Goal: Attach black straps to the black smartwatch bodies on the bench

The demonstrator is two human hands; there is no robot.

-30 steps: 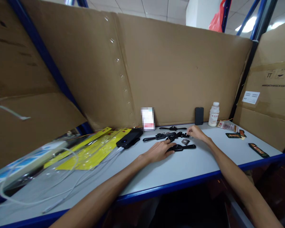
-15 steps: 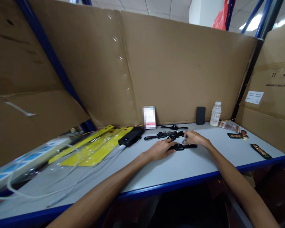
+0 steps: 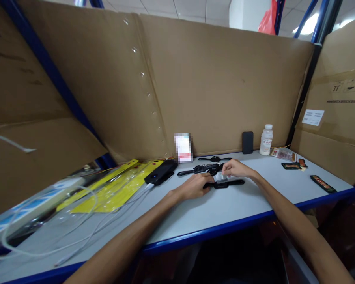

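At nine o'clock of the hands, loose white cables (image 3: 47, 232) and yellow plastic packaging sleeves (image 3: 118, 185) lie on the grey worktable (image 3: 239, 209), a black power bank (image 3: 161, 173) beside them. The left hand (image 3: 192, 187) rests flat, pinning one end of the black strapped smartwatch (image 3: 226, 183). The right hand (image 3: 235, 169) pinches a small clear film piece (image 3: 221, 176) over its face. The film could land crooked if the watch slides. Other black watches (image 3: 204, 169) lie just at twelve o'clock.

Right hand (image 3: 235, 169) now over watch (image 3: 225, 182), holding small clear piece (image 3: 221, 176)
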